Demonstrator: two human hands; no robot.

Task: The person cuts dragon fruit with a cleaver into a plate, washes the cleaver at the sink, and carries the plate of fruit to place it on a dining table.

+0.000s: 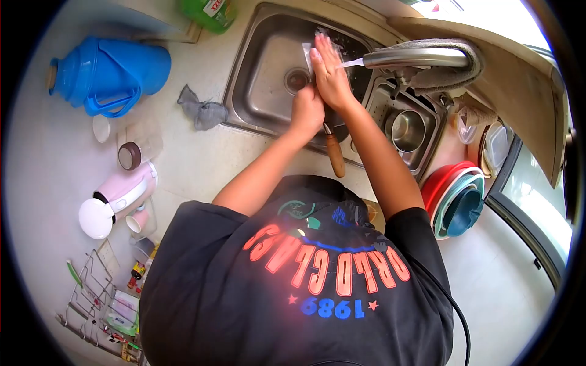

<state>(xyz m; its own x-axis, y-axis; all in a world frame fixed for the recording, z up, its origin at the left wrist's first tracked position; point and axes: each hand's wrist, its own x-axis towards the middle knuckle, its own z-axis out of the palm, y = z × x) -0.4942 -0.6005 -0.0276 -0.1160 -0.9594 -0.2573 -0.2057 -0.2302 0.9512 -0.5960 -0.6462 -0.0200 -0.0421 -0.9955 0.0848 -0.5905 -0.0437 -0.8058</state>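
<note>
My left hand [308, 113] is closed over the sink [259, 67], gripping what looks like a kitchen knife. A pale, flat strip of its blade [307, 53] shows beside my fingers; its handle is hidden in my fist. My right hand [331, 76] lies flat along the blade, fingers stretched out and wet. Water runs from the tap [415, 58] onto the right hand. Under my right forearm sits a dark pan, mostly hidden, and a wooden handle [334, 155] with a metal neck sticks out over the sink's front edge.
A smaller basin at right holds a steel pot [408, 130]. Nested colored bowls [455, 201] stand beside it. On the left are a grey cloth [202, 111], a blue thermos [116, 73], a pink kettle [125, 192] and a wire rack [88, 299]. A green bottle [210, 13] stands behind.
</note>
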